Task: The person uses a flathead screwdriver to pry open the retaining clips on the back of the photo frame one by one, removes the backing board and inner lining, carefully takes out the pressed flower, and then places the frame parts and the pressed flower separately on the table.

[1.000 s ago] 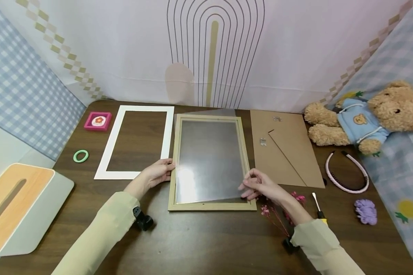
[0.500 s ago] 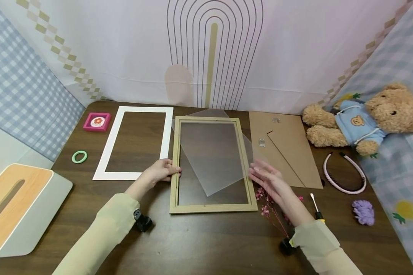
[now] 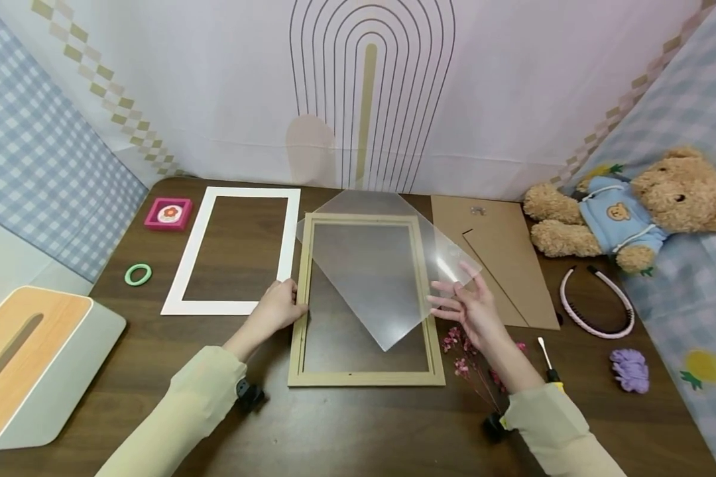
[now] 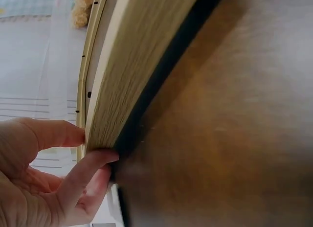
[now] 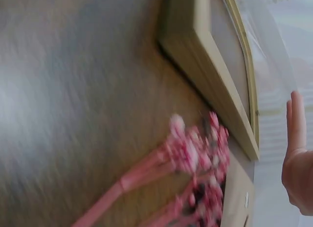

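Note:
A pale wooden picture frame (image 3: 366,379) lies at the middle of the table, its opening upward. My left hand (image 3: 277,305) grips the frame's left side bar; the left wrist view shows the thumb on the bar's top and fingers against its outer side. Over the frame a clear plastic sheet (image 3: 370,285) lies turned askew, one corner pointing toward me. At the sheet's right corner is my right hand (image 3: 468,308), with fingers spread and mostly straight, partly seen through the sheet. In the right wrist view this hand (image 5: 298,173) shows only at the right edge.
A white mat border (image 3: 215,307) lies left, a brown backing board (image 3: 513,278) right. Pink dried flowers (image 3: 462,364) and a screwdriver (image 3: 549,364) lie near the right arm. A headband (image 3: 602,331), scrunchie (image 3: 630,371), teddy bear (image 3: 626,209) and tissue box (image 3: 54,371) stand around.
The clear sheet, first nearly lined up with the frame, has turned askew, its right corner now out past the frame. The frame has slid slightly toward me. My right hand has shifted right and up.

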`<state>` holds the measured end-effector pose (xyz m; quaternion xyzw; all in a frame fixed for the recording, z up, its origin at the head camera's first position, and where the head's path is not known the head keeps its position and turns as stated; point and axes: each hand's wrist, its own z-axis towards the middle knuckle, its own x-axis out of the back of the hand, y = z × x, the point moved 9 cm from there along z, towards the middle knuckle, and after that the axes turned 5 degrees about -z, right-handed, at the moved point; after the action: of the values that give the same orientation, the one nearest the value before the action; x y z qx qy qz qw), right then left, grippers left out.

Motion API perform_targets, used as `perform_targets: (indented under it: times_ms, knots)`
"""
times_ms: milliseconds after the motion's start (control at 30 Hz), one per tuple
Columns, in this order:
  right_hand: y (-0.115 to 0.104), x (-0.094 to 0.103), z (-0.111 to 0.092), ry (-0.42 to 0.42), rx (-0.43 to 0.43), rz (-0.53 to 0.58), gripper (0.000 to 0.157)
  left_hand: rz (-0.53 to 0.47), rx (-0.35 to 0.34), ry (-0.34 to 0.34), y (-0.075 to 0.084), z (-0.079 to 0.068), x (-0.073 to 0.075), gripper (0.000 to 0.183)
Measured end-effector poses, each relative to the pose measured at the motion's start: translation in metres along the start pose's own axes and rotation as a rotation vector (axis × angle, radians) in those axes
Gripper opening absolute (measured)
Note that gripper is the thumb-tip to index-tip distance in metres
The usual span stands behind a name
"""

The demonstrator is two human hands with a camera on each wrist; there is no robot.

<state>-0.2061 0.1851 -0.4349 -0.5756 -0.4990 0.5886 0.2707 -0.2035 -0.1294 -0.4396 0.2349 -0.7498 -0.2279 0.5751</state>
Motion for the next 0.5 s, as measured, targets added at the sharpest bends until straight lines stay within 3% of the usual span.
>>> perform_targets:
  times_ms: [200, 500]
  knots:
    - [-0.015, 0.024, 0.003, 0.047, 0.037, -0.092, 0.030, -0.019, 0.004, -0.057, -0.006, -0.025, -0.008, 0.031]
    - [-0.039, 0.051, 0.017, 0.146, 0.117, -0.187, 0.018, 0.025, 0.002, -0.131, -0.003, -0.065, -0.014, 0.042]
